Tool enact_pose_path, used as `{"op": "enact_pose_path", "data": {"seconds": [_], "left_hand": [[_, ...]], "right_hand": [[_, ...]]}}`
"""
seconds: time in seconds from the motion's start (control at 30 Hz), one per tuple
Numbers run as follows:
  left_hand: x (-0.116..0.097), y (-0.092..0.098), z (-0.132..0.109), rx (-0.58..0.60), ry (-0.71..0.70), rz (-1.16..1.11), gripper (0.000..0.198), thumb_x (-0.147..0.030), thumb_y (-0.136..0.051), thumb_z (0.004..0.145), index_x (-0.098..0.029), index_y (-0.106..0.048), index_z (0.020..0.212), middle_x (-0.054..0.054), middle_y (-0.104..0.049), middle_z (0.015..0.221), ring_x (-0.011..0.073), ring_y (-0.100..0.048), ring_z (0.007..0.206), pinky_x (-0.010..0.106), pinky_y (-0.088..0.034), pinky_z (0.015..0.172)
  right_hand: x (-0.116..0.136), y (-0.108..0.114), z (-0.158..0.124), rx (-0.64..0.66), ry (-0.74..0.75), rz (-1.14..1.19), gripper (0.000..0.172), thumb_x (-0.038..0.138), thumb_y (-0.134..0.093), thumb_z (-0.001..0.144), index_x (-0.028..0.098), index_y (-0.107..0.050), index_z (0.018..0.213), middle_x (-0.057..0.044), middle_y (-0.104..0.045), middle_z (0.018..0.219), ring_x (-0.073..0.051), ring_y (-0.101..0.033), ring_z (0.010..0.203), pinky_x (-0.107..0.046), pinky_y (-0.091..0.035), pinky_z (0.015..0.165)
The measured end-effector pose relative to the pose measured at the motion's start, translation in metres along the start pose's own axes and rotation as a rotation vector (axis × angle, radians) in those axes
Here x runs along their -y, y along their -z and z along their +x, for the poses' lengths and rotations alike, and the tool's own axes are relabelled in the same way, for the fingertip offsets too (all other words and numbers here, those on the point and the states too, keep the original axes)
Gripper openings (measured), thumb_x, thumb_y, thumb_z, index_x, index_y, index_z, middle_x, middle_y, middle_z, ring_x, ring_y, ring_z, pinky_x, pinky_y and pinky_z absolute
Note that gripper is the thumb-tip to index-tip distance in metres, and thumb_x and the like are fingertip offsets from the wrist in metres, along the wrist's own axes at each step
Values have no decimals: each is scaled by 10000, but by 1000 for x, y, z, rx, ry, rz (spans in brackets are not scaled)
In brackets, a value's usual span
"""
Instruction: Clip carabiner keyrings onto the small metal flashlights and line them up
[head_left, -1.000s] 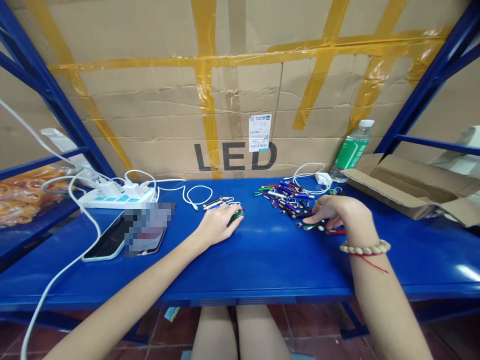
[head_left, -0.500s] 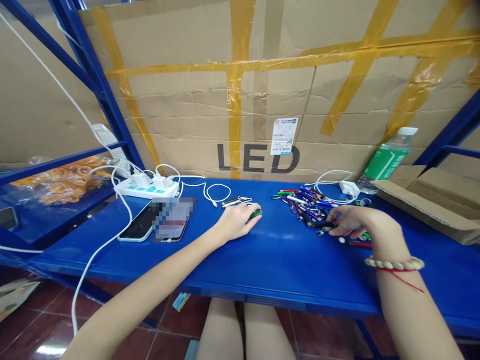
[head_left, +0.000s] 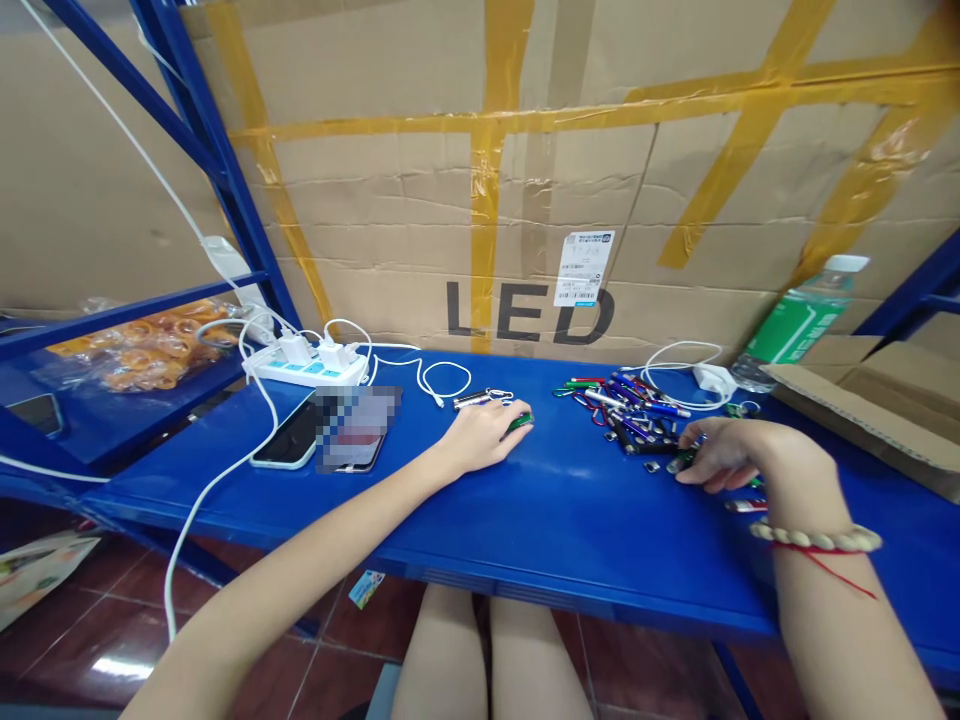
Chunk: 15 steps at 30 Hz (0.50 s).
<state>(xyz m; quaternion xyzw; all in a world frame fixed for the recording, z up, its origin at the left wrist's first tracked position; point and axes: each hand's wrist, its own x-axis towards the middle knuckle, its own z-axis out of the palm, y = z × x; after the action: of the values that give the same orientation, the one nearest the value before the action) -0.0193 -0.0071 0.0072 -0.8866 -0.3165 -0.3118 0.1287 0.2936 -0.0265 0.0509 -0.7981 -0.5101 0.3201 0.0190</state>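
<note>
My left hand (head_left: 486, 436) rests on the blue shelf with its fingers curled over a green keychain flashlight (head_left: 519, 423), mostly hidden beneath them. Just beyond the fingers lies a silver flashlight (head_left: 471, 399) with a metal clip. At the right, my right hand (head_left: 726, 452) is bent down at the near edge of a loose pile of small tube-shaped flashlights (head_left: 630, 405) in blue, black, red, green and silver. Its thumb and fingers pinch another green flashlight (head_left: 681, 461), only partly visible. A red one (head_left: 746, 506) lies under the wrist.
Two phones (head_left: 285, 440) and a white power strip (head_left: 304, 368) with cables stand left. A bottle (head_left: 802, 320), a white charger (head_left: 714, 380) and an open carton (head_left: 870, 410) are at right. A large taped cardboard box (head_left: 390, 220) backs the blue shelf (head_left: 540, 540).
The whole view has shifted slightly. My right hand has drawn a little away from the black flashlights and now pinches a green one. My left hand stays in place.
</note>
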Motion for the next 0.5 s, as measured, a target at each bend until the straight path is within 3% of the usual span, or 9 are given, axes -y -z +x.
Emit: {"op": "enact_pose_path", "data": {"seconds": [0.1,0.5], "left_hand": [[1,0,0,0,15,-11,252,-360,-396,896,-185,-559,976,51,-668,905,175,-636,812,244,-482,653],[4,0,1,67,70,-24,263,-365,-387,897,-176,-541,995,61,-656,914,178,-625,851,251,-477,697]], "right_hand": [[6,-1,-6,133,-134,57,378,114,-635,682,172,-447,1005,-42,-628,582,-139,-627,561,-213,-503,552],[7,-3,-2,60,-77,50,172,121,-541,740,182,-462,880,12,-564,522,-104,-568,454,-224,-492,488]]}}
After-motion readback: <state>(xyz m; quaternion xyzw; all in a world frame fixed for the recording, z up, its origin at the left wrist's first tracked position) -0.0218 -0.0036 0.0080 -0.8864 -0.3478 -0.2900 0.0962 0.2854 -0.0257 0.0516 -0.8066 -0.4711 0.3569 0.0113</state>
